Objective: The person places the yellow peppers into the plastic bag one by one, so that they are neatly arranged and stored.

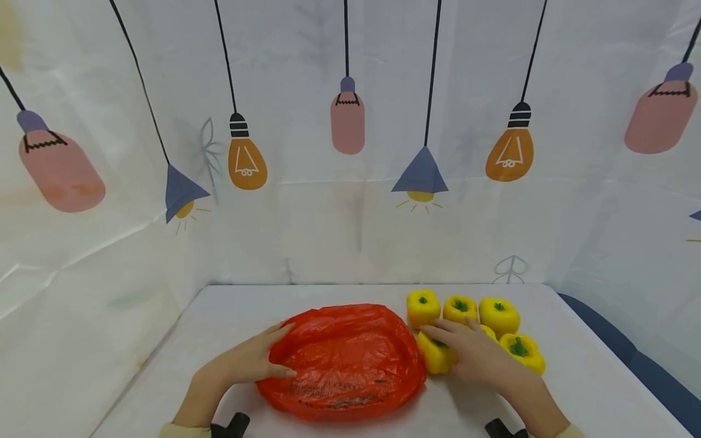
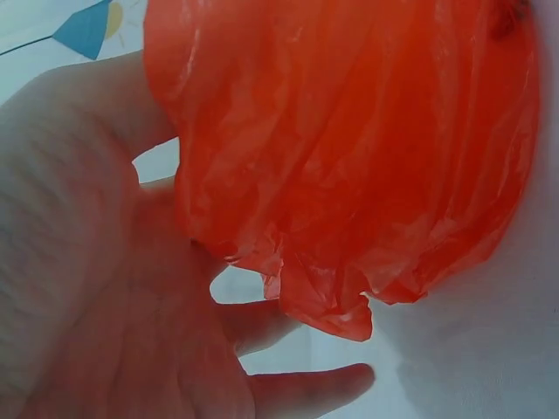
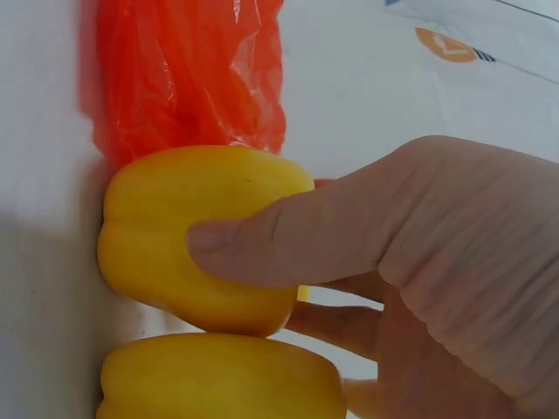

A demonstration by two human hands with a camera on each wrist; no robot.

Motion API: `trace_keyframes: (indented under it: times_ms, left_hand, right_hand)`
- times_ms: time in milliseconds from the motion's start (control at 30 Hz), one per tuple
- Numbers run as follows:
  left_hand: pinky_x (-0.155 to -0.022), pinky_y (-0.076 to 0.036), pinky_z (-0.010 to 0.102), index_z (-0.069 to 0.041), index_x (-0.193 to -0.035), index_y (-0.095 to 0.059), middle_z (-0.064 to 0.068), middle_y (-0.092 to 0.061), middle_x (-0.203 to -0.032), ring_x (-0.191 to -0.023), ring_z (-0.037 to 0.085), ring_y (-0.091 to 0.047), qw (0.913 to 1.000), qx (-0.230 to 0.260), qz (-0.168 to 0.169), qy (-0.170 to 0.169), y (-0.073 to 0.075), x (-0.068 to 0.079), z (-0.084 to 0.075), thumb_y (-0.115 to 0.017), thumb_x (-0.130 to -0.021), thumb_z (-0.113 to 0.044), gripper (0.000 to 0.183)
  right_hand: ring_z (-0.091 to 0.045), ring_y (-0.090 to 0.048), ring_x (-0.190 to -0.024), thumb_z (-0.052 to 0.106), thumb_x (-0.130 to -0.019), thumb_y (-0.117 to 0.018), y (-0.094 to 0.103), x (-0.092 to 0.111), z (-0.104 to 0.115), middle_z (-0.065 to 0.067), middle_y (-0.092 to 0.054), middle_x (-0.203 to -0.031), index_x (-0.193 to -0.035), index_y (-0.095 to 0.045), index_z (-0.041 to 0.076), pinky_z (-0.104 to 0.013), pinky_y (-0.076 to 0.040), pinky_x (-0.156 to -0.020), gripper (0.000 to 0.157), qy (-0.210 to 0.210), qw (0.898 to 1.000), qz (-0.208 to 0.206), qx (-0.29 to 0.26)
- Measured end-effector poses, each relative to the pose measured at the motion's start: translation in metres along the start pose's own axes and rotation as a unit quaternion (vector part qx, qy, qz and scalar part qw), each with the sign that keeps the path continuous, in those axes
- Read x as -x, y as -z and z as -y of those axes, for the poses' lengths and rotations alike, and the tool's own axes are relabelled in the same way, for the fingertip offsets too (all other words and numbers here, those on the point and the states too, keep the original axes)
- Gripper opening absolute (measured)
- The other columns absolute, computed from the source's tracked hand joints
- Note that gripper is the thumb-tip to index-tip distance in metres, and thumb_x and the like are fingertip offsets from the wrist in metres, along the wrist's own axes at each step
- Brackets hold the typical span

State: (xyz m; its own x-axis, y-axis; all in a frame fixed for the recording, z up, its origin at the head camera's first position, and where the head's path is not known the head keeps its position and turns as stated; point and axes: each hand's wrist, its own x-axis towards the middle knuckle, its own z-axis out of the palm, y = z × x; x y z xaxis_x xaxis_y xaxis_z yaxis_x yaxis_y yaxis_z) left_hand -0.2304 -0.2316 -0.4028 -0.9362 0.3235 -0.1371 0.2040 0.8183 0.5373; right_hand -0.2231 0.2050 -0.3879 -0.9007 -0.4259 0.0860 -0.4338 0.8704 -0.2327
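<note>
In the head view a large, puffed red plastic bag (image 1: 350,365) lies on the white table, creased, with dark print on its lower side. My left hand (image 1: 249,359) is at the bag's left edge, thumb and fingers spread, fingertips touching the plastic. The left wrist view shows its fingers reaching out straight past the bag's ragged edge (image 2: 327,305). At the bag's right side my right hand (image 1: 476,353) grips a yellow bell pepper (image 3: 166,236), thumb across its near side and other fingers partly hidden behind it. A second yellow pepper (image 3: 214,380) is right beside it.
Several more yellow bell peppers (image 1: 499,315) stand in a cluster at the table's back right, around my right hand. A white sheet (image 1: 306,231) printed with lamps hangs behind the table (image 1: 241,298). A dark blue chair (image 1: 602,328) is past the right edge.
</note>
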Motion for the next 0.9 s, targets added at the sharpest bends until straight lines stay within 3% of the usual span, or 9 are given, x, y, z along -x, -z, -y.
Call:
trace_keyframes:
  times_ms: [133,367,600,900]
  left_hand:
    - [-0.111,-0.033,0.069,-0.013,-0.155,-0.034,0.013,-0.030,-0.162,-0.147,0.041,-0.032,0.9999,0.008,0.001,0.006,-0.002,0.000,-0.002,-0.082,-0.075,-0.047,0.099]
    - [-0.115,-0.031,0.065,-0.009,-0.155,-0.032,0.015,-0.031,-0.161,-0.148,0.039,-0.032,0.9999,0.000,-0.008,-0.014,-0.004,-0.002,-0.002,-0.086,-0.073,-0.034,0.101]
    - [-0.115,-0.031,0.064,-0.009,-0.156,-0.032,0.016,-0.031,-0.161,-0.148,0.039,-0.031,0.9999,0.004,-0.008,-0.008,-0.005,0.000,-0.001,-0.085,-0.074,-0.024,0.098]
    - [-0.116,-0.031,0.063,-0.008,-0.156,-0.029,0.016,-0.029,-0.162,-0.149,0.038,-0.029,0.9998,0.006,-0.011,-0.014,-0.002,0.003,-0.005,-0.084,-0.074,-0.015,0.099]
  right_hand:
    - [-0.030,-0.056,-0.127,-0.003,-0.073,-0.076,-0.001,-0.004,0.001,-0.001,-0.060,-0.135,-0.137,-0.059,0.027,-0.069,-0.028,-0.114,0.073,0.008,1.000,-0.011,0.012]
    - [-0.034,-0.054,-0.129,-0.006,-0.073,-0.073,-0.002,-0.009,0.003,-0.002,-0.061,-0.136,-0.135,-0.060,0.023,-0.063,-0.039,-0.110,0.070,0.005,1.000,-0.010,0.004]
    - [-0.027,-0.059,-0.118,-0.002,-0.072,-0.076,-0.005,-0.010,0.001,-0.002,-0.061,-0.135,-0.132,-0.063,0.021,-0.052,-0.052,-0.100,0.066,0.032,0.999,-0.022,0.002]
    - [-0.012,-0.056,-0.104,0.000,-0.073,-0.074,0.007,-0.010,0.009,0.005,-0.057,-0.131,-0.136,-0.060,0.027,-0.038,-0.057,-0.092,0.070,0.013,0.999,-0.041,-0.010]
